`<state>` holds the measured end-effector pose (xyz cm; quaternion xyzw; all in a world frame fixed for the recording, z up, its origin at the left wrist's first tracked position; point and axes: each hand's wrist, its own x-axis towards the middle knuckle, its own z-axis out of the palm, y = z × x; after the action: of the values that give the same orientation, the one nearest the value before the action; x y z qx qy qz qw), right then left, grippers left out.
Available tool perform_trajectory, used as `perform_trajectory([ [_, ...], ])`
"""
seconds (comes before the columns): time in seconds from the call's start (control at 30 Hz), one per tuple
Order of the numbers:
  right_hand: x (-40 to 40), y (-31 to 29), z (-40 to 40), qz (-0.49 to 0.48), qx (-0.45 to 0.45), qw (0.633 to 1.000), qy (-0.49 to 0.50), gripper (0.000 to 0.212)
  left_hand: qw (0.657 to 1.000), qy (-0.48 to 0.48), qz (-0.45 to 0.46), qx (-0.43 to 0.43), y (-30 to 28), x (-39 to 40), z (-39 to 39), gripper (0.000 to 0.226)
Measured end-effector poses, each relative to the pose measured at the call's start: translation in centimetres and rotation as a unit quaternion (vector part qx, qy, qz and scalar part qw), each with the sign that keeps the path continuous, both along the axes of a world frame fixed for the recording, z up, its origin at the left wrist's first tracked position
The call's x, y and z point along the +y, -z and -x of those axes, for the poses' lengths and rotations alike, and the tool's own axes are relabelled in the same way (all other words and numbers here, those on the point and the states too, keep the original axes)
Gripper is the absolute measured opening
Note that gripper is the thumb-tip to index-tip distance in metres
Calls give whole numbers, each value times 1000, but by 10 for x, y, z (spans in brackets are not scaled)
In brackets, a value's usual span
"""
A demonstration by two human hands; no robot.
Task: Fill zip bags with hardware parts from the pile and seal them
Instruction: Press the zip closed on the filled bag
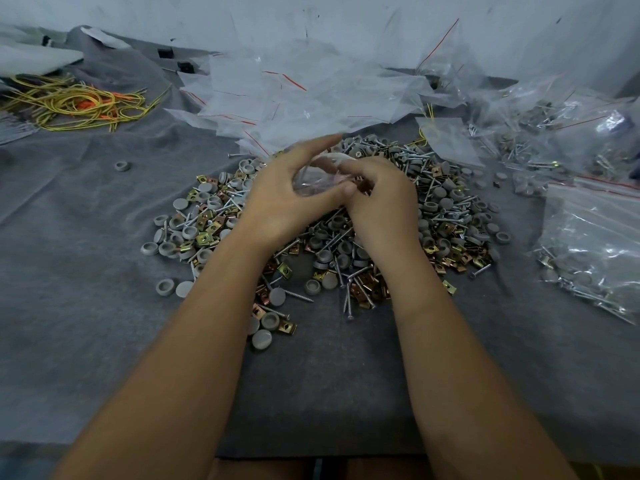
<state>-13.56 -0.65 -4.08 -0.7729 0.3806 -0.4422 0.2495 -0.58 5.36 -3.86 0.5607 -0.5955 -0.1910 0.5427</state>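
Between the two hands, a small clear zip bag point(320, 178) was hard to make out: blurred, see-through, and mostly covered by fingers, so whether it held any parts could not be told. The left hand point(282, 199) had its thumb curled under the bag and its fingers stretched over the top. The right hand point(375, 199) pinched the bag's near edge with bent fingers; its fingertips were hidden behind the knuckles. Both hands hovered above the pile of hardware parts point(325, 233), grey caps, screws and brassy clips heaped at the middle of the table. The arms covered the pile's centre.

The table was spread with a wrinkled grey cloth point(86, 271). Empty zip bags point(294, 95) lay heaped toward the far edge. Filled bags point(588, 237) sat at the right edge, partly cut off by the frame. Yellow and orange ties point(72, 102) lay tangled near the far left corner. A pale wall point(311, 19) rose behind.
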Motion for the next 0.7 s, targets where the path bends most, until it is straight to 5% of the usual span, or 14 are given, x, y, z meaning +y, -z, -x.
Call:
perform_trajectory([
  [0.13,-2,-1,2,-5,-55,997,47,12,1000,-2,-19,-10,3,-2,-2,72],
  [0.27,-1,-3,2,-50,-122,991,31,5,997,-36,-20,-72,4,-4,-5,22],
  [0.37,5,-8,1,-42,-179,983,20,27,997,-50,-16,-61,6,-5,-2,23],
  [0.5,8,-9,2,-56,-207,977,24,50,988,-68,67,120,-5,-2,0,28],
  [0.6,8,-11,1,-89,-206,974,16,37,952,-24,90,293,-10,-2,-3,28],
  [0.7,9,-11,0,-128,-212,969,-15,13,902,28,0,431,-13,-1,-8,32],
])
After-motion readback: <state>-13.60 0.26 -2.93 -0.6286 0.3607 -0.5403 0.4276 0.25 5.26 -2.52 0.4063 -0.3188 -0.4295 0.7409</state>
